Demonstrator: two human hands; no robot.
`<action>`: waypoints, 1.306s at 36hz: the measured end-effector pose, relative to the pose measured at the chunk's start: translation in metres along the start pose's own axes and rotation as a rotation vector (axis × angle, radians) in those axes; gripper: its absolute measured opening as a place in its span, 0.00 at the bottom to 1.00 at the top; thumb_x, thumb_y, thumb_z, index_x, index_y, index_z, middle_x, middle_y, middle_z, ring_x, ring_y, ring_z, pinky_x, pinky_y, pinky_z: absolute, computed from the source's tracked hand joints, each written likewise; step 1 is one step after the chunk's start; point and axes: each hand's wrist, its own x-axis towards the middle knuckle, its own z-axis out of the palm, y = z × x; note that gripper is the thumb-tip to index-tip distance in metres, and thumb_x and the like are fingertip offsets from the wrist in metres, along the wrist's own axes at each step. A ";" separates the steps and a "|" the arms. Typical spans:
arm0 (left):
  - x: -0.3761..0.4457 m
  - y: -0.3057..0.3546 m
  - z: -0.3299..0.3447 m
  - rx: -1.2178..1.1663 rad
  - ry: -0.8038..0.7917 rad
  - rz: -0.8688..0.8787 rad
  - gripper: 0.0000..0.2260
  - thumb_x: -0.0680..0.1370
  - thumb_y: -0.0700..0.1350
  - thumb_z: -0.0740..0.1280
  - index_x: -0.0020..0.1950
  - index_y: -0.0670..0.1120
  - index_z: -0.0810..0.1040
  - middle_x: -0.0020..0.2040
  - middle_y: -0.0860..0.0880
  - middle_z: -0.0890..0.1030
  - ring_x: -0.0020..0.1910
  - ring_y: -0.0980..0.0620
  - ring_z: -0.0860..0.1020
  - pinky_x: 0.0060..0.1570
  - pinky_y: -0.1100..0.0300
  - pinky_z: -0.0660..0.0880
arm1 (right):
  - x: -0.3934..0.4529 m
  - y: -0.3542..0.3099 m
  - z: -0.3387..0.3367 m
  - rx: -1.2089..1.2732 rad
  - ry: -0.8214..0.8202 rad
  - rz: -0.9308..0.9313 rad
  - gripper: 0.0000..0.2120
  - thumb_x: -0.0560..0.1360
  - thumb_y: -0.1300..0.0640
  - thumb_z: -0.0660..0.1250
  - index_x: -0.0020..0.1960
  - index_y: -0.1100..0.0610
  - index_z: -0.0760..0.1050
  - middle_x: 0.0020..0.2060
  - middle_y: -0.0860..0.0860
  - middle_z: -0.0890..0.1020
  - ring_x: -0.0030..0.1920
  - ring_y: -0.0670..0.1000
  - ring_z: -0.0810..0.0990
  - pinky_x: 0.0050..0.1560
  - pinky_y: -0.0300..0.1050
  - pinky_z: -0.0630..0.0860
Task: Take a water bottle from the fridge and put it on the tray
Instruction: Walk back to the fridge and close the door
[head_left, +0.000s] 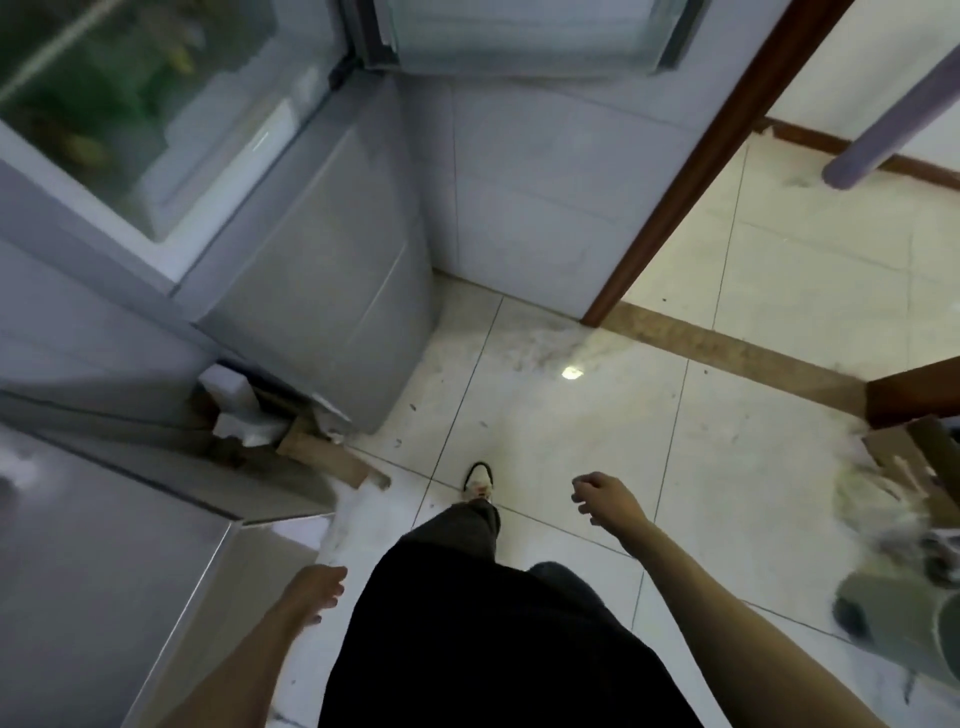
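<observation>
Both grips empty, fingers loose: left hand (317, 590), right hand (605, 499). I should face the open fridge (156, 130), far left, then reach.

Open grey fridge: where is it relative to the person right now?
In the head view the open grey fridge stands at upper left, ahead of the empty left hand, its lit compartment facing the white tiled floor.
</observation>
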 end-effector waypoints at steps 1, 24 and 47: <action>-0.002 0.032 0.003 -0.001 -0.010 0.026 0.08 0.85 0.45 0.63 0.59 0.40 0.74 0.54 0.40 0.78 0.52 0.45 0.74 0.50 0.55 0.64 | 0.005 -0.001 -0.011 -0.020 -0.007 0.032 0.12 0.81 0.58 0.61 0.58 0.60 0.80 0.52 0.58 0.85 0.45 0.54 0.79 0.48 0.48 0.72; -0.245 0.666 0.134 0.506 0.940 1.576 0.26 0.79 0.48 0.68 0.76 0.41 0.73 0.75 0.42 0.75 0.76 0.42 0.73 0.74 0.39 0.69 | 0.165 -0.116 -0.289 -0.122 0.024 0.046 0.09 0.80 0.60 0.61 0.43 0.60 0.77 0.40 0.57 0.81 0.37 0.53 0.75 0.38 0.44 0.68; -0.206 0.546 0.120 0.293 1.067 1.502 0.17 0.75 0.52 0.65 0.57 0.46 0.87 0.59 0.50 0.85 0.61 0.53 0.79 0.70 0.54 0.71 | -0.023 -0.492 -0.460 0.562 0.062 -1.758 0.06 0.83 0.53 0.56 0.57 0.46 0.71 0.37 0.37 0.78 0.35 0.38 0.73 0.37 0.33 0.72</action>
